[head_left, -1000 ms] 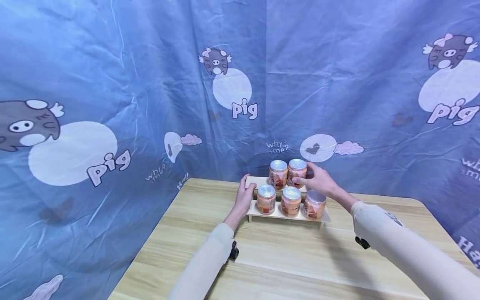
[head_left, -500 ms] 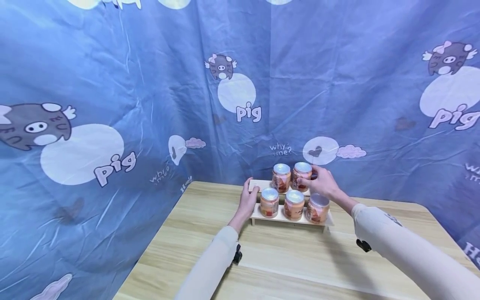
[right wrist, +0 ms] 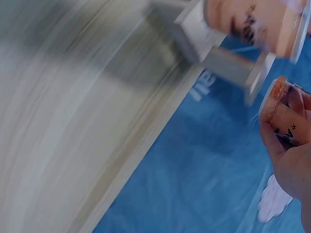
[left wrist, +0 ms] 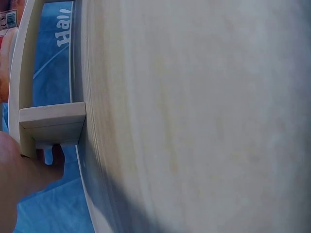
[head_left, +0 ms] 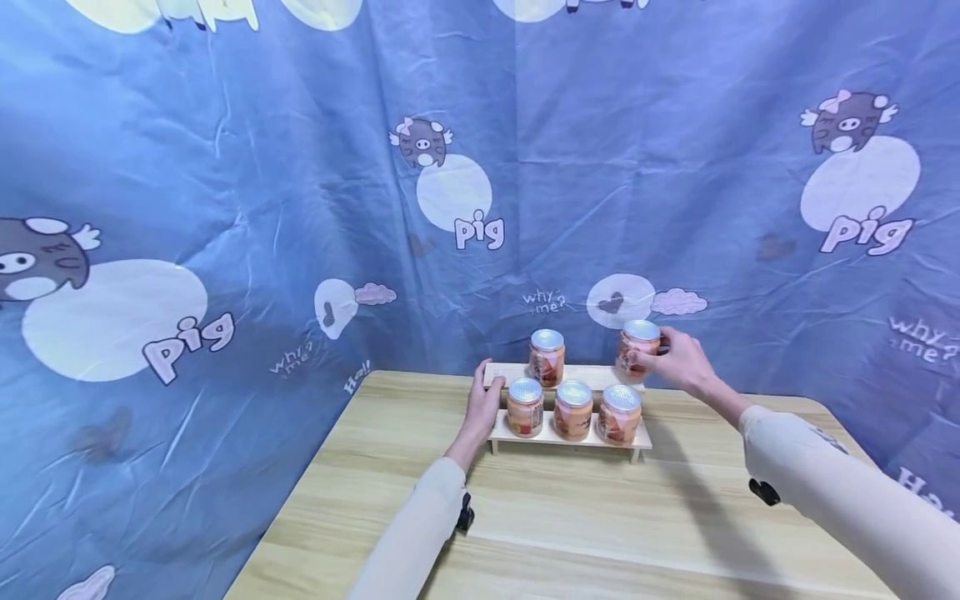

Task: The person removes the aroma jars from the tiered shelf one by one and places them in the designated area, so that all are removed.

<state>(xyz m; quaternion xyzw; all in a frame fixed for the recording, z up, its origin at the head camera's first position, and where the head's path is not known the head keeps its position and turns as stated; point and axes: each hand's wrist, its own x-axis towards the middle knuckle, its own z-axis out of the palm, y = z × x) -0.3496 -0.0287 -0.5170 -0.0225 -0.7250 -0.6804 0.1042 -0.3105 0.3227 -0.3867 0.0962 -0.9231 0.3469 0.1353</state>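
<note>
A two-tier wooden rack (head_left: 592,375) stands on the table and carries orange cans with silver lids. My left hand (head_left: 482,406) grips the left end of its upper tier, thumb on top; in the left wrist view the fingers curl under the wood. My right hand (head_left: 684,361) holds a can (head_left: 638,352) by its side at the upper tier's right end. In the right wrist view, this can (right wrist: 286,114) appears apart from the rack. Another can (head_left: 547,360) stands on the upper tier. Along the lower tier stand a left can (head_left: 525,410), a middle can (head_left: 573,412) and a right can (head_left: 619,417).
The light wooden table (head_left: 555,517) reaches toward me in front of the rack. Behind it hangs a blue curtain (head_left: 570,208) printed with pigs, close to the rack's back.
My right hand has moved its can rightward, away from the other upper can, leaving a wide gap between them. My left hand stays on the rack's end. The head view has shifted slightly.
</note>
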